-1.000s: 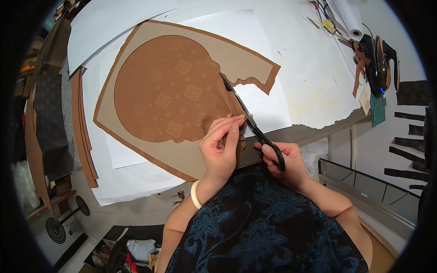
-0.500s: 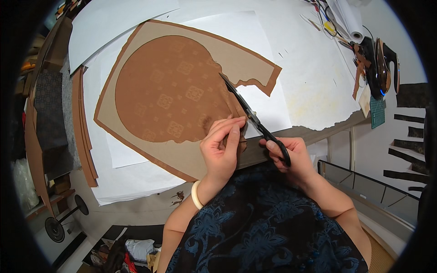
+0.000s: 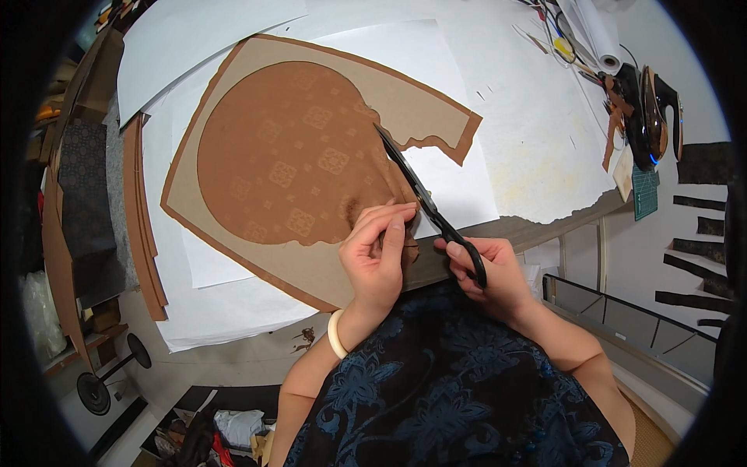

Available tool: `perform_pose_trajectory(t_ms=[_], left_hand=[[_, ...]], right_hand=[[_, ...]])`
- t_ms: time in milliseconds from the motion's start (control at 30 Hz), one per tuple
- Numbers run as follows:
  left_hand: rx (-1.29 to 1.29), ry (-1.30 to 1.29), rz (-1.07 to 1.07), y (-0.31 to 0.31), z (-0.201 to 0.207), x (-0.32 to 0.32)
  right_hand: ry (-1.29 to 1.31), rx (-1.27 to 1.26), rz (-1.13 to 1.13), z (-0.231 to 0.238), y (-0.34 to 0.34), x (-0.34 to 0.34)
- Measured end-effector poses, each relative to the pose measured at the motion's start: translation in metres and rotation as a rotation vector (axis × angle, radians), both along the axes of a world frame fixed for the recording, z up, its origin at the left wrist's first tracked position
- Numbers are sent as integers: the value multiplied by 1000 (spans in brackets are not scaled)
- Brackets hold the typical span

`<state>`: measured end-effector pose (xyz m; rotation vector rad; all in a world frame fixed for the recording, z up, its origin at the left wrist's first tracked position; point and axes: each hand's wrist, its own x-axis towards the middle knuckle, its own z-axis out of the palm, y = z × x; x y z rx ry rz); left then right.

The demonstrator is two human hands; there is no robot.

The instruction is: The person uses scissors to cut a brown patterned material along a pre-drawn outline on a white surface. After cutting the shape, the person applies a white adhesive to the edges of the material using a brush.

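Brown patterned fabric (image 3: 272, 156) with pale medallion motifs lies on a beige backing panel (image 3: 222, 78) edged in brown. My left hand (image 3: 375, 253) is closed in a pinch on the gathered right part of this fabric, near the table's front edge. In my right hand (image 3: 489, 276) are black-handled scissors (image 3: 424, 198), pointing up and to the left. Their tips rest at the fabric's right edge, close to the panel's notch, and the blades run along that edge just beyond my left fingertips. Folds of fabric below my left fingers are partly hidden.
White paper sheets (image 3: 529, 117) cover the table. An iron (image 3: 660, 117) stands at the far right by a green cutting mat (image 3: 645, 191) and brown scraps (image 3: 615, 124). Brown strips (image 3: 140, 226) lie along the left edge. A dumbbell-like stand (image 3: 109, 373) is below left.
The scissor handles and my right hand have shifted slightly left, and the blades look closer together. My left hand has barely moved, keeping its pinch on the fabric.
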<state>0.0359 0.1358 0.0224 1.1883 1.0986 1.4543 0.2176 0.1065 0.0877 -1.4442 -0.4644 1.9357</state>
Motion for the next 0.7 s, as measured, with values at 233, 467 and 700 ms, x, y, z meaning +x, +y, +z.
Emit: perform_pose_trajectory(t_ms=[233, 467, 700], left_hand=[[-6, -12, 4, 0, 2, 0], [-2, -30, 9, 0, -2, 0], [-19, -52, 9, -2, -3, 0]], right_hand=[[41, -27, -9, -1, -4, -12], [42, -36, -37, 0, -4, -21], [156, -24, -111, -1, -6, -31]])
